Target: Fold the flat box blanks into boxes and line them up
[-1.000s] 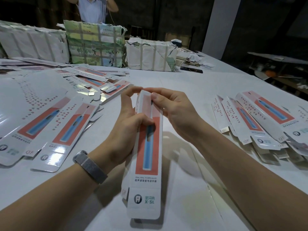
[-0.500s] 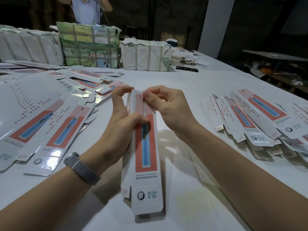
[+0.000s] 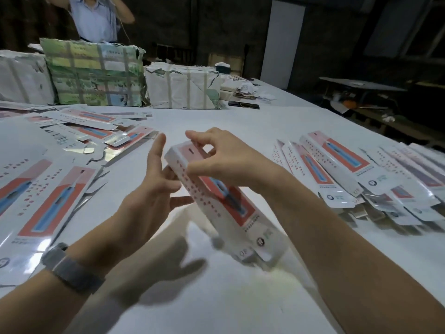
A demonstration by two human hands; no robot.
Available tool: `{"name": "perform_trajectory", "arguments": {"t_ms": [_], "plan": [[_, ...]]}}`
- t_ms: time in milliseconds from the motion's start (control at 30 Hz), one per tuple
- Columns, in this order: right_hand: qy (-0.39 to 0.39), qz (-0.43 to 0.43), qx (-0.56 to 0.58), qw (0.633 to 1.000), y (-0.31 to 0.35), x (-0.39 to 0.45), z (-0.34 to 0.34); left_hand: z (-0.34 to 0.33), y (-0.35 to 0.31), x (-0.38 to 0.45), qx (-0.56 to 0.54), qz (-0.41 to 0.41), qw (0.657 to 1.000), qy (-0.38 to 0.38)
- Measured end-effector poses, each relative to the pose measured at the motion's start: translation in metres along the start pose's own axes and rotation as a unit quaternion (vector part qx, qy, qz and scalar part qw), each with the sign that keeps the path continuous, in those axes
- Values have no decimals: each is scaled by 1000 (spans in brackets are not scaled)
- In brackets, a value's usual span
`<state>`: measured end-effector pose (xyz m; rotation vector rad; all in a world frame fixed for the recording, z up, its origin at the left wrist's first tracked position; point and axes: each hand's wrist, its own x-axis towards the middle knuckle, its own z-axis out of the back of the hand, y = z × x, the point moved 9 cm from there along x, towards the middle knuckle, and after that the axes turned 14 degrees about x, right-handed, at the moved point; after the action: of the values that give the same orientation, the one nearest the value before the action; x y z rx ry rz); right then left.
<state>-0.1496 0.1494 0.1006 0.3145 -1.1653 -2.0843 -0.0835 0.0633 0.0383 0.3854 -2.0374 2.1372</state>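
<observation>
Box (image 3: 216,189) now swung off upright, tilted toward right row (image 3: 361,179). My right hand (image 3: 226,160) pinches far end from above; left hand (image 3: 149,189) gone slack, fingers spread, just beside grip. Near end blurred, flap unclear. Folding looks done; I reckon lining-up comes next.
</observation>
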Motion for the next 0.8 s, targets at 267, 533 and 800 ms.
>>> {"name": "perform_trajectory", "arguments": {"t_ms": [267,533,800], "plan": [[-244,-204,-204,926,-84,-18,152,34,5,4,149,-52,985,-64],[-365,-236,-298,850,-125,-33,208,41,10,5,274,-64,955,-92],[-241,45,-122,962,-24,0,80,67,-15,3,598,26,788,-145]]}}
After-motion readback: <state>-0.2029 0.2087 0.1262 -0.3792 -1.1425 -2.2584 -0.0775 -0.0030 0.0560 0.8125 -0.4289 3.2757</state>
